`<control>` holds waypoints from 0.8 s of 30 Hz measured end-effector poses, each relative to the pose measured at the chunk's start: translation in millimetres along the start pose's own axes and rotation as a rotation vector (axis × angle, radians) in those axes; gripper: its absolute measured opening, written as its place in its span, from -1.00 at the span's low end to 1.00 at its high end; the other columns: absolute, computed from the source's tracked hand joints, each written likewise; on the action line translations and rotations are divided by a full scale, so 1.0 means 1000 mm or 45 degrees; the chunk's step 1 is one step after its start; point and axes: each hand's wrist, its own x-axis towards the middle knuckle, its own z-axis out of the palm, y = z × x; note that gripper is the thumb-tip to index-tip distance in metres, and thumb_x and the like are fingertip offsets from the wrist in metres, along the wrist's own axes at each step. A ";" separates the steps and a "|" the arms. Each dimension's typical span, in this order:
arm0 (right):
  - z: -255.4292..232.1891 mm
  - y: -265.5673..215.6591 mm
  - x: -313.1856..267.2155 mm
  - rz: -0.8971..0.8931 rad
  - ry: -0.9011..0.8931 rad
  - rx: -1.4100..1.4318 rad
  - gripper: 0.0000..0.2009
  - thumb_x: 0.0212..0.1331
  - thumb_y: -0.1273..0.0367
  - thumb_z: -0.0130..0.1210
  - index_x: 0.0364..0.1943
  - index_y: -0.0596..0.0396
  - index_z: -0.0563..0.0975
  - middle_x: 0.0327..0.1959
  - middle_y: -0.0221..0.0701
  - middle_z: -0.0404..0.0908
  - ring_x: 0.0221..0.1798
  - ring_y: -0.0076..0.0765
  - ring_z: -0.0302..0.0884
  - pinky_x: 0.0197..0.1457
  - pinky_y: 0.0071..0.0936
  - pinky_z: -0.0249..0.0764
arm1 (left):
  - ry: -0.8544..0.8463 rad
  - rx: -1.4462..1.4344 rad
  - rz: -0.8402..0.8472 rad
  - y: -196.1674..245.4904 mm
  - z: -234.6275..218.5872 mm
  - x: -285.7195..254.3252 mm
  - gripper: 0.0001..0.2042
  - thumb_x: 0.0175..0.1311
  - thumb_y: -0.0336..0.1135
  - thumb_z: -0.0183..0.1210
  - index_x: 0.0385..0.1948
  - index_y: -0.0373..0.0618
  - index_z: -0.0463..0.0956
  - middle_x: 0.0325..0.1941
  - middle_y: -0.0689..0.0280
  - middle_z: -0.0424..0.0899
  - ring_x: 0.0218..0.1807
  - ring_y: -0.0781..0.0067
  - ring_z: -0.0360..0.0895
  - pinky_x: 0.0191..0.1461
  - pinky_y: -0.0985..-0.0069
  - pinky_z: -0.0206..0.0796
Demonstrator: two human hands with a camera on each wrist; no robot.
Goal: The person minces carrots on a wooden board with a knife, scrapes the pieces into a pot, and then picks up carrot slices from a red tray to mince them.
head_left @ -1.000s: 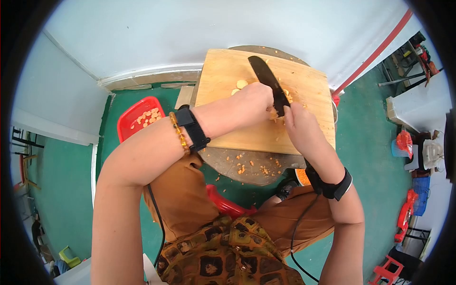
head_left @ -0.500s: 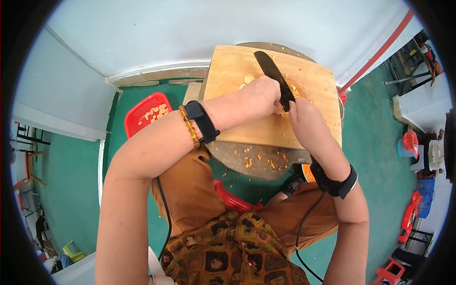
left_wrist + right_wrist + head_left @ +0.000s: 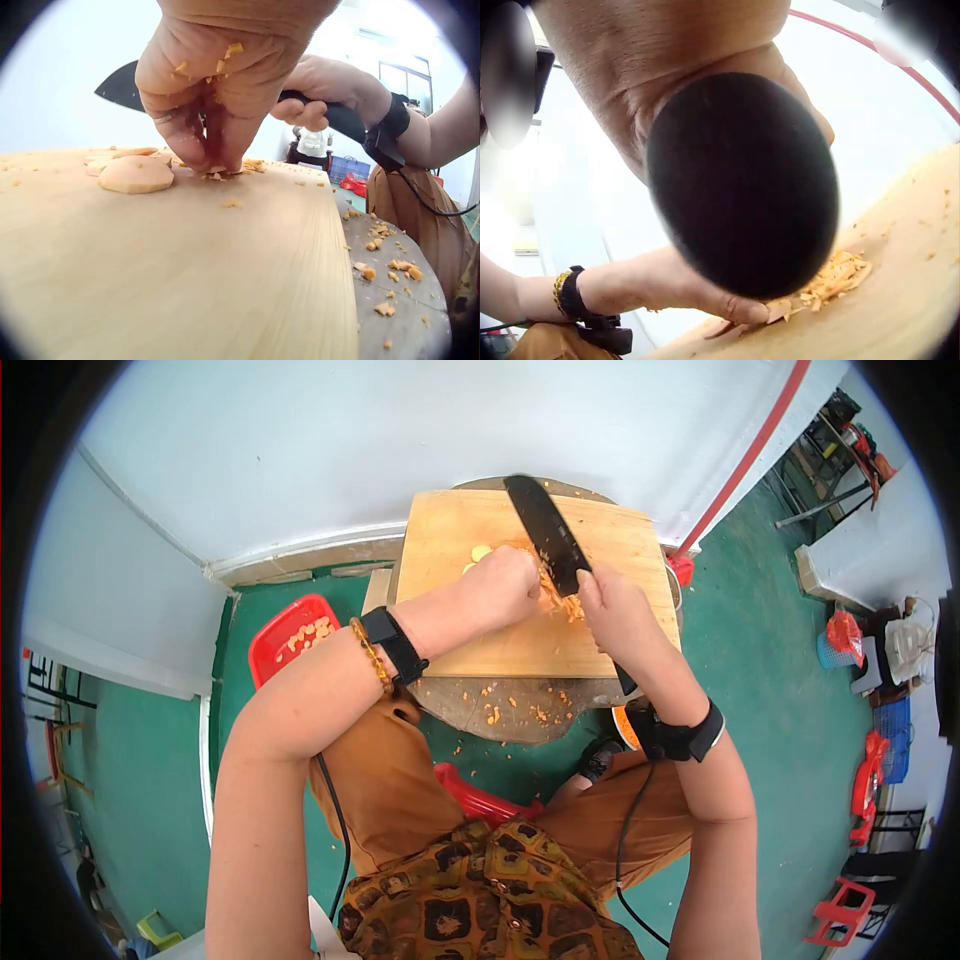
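A pale wooden cutting board (image 3: pixel 610 540) lies on a round wooden block. My right hand (image 3: pixel 612 610) grips the black handle of a dark knife (image 3: pixel 545 530), whose blade points away across the board. My left hand (image 3: pixel 505 585) has curled fingers pressing a small stack of orange vegetable slices (image 3: pixel 215 169) onto the board, right beside the blade. A heap of thin orange shreds (image 3: pixel 562 603) lies between the two hands. Whole round slices (image 3: pixel 135 174) lie left of my fingers. In the right wrist view the handle's butt (image 3: pixel 742 184) fills the middle, with shreds (image 3: pixel 832 277) beyond it.
A red basket (image 3: pixel 290 635) holding orange slices sits on the green floor to the left. Orange crumbs litter the block's rim (image 3: pixel 500 710). A white wall stands just behind the board. Red stools and crates are at the far right.
Both hands stay together on the board while the head view shifts. A heap of shreds now shows beside the blade, and the blade sits closer to my left fingers.
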 end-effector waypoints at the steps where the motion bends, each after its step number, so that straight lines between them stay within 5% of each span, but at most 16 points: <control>1: -0.005 -0.006 -0.002 0.006 0.009 0.006 -0.71 0.34 0.30 -0.14 -0.37 0.30 0.44 -0.45 0.12 0.51 -0.34 0.27 0.49 -0.26 -0.01 0.39 | 0.012 0.025 -0.013 0.000 0.000 0.001 -0.85 -0.11 -0.36 0.29 -0.68 -0.25 0.57 -0.65 0.01 0.53 -0.58 0.05 0.52 -0.45 0.29 0.37; 8: 0.009 -0.001 -0.003 -0.168 0.030 -0.185 -0.71 0.34 0.29 -0.12 -0.41 0.28 0.40 -0.50 0.12 0.50 -0.37 0.30 0.49 -0.31 0.04 0.38 | -0.081 -0.059 -0.102 0.009 -0.013 0.000 -0.87 -0.10 -0.35 0.29 -0.58 -0.22 0.61 -0.58 0.02 0.58 -0.50 0.05 0.57 -0.38 0.28 0.42; 24: 0.011 -0.002 -0.010 -0.160 0.004 -0.210 -0.74 0.33 0.34 -0.12 -0.40 0.29 0.39 -0.53 0.12 0.50 -0.39 0.30 0.48 -0.32 0.06 0.37 | -0.037 -0.055 0.009 0.001 -0.006 0.001 -0.82 -0.09 -0.30 0.31 -0.67 -0.22 0.56 -0.62 0.04 0.55 -0.53 0.03 0.53 -0.41 0.27 0.39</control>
